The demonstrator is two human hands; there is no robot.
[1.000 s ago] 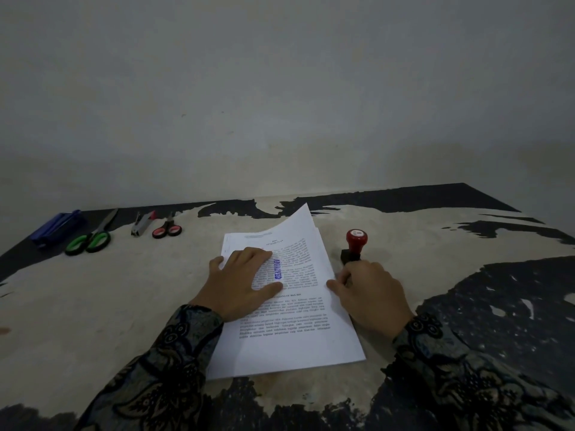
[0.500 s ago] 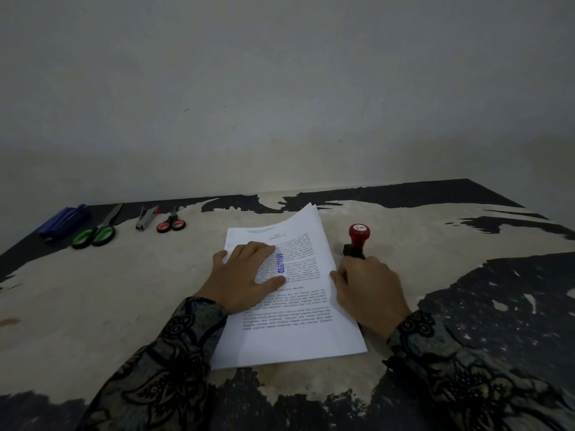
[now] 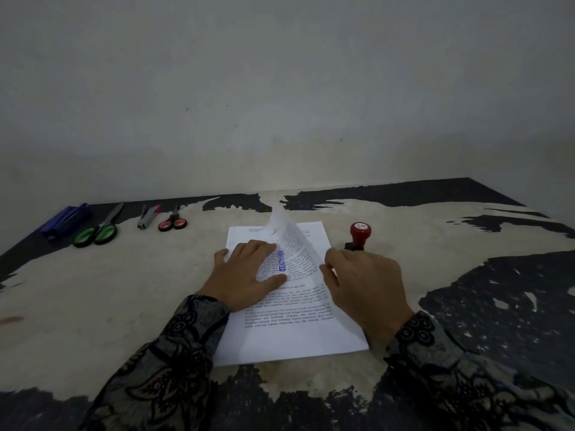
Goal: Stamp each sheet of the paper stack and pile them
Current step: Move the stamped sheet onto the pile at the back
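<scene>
Curling up from the paper stack [image 3: 289, 334], top sheet [image 3: 291, 244] blue-stamped, pinched by right hand [image 3: 364, 284]; left hand [image 3: 245, 278] flat.

A blue stamp mark [image 3: 281, 261] reading "APPROVED" runs sideways across the lifted top sheet [image 3: 292, 244] of the paper stack [image 3: 289, 337], just right of the left hand [image 3: 245, 275]. The printed body text on the sheets is too small to read.
</scene>
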